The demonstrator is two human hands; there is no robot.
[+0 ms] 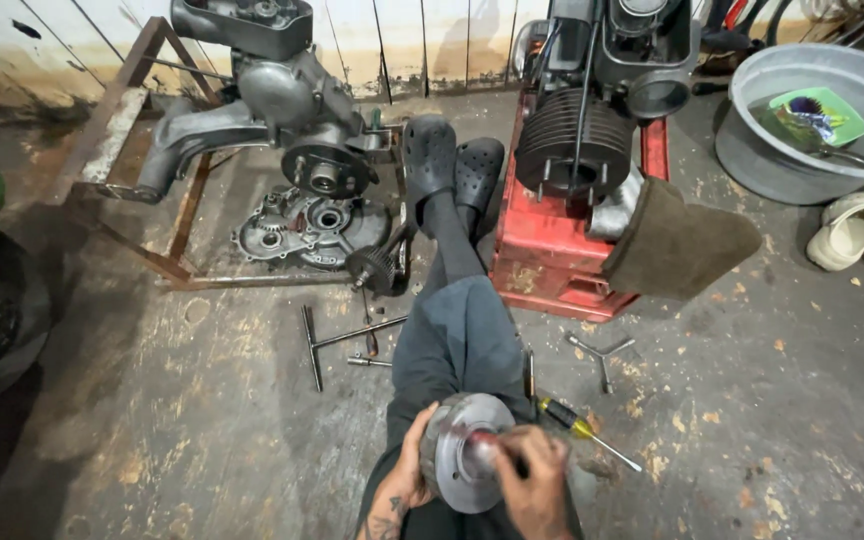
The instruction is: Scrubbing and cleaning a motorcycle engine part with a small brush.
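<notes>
Head view, one item in hand: I log a round grey metal disc (pixel 467 452), flat-faced with a raised hub at its middle, held over my lap above my outstretched grey-trousered legs (pixel 457 330). My left hand (pixel 414 470) is closed around the disc's left rim, fingers curled behind it; my right hand (pixel 532 480) is closed on a small reddish-tipped piece (pixel 485 447) pressed at the hub, what kind of piece I cannot tell. Orientation: the disc stands nearly on edge, its hub face turned toward the right hand and slightly up at the camera; being round it has no long side, and its axle line runs roughly left to right across my lap. Risk, as I judge it: the disc looks heavy and is gripped by one rim only, so a slip of the left hand could drop it on my thighs or on the floor (pixel 202 420); a push off-centre at the hub could let the right hand skid across the face. Also entered: a yellow-handled screwdriver (pixel 587 432) just beside my right leg, a T-handled wrench (pixel 337 340) to the left, a three-armed wrench (pixel 600 352) to the right, an engine on a rusty frame (pixel 282 100) and a finned engine on a red stand (pixel 577 140) beyond my black clogs (pixel 452 165), a grey basin (pixel 822 110) far right.
</notes>
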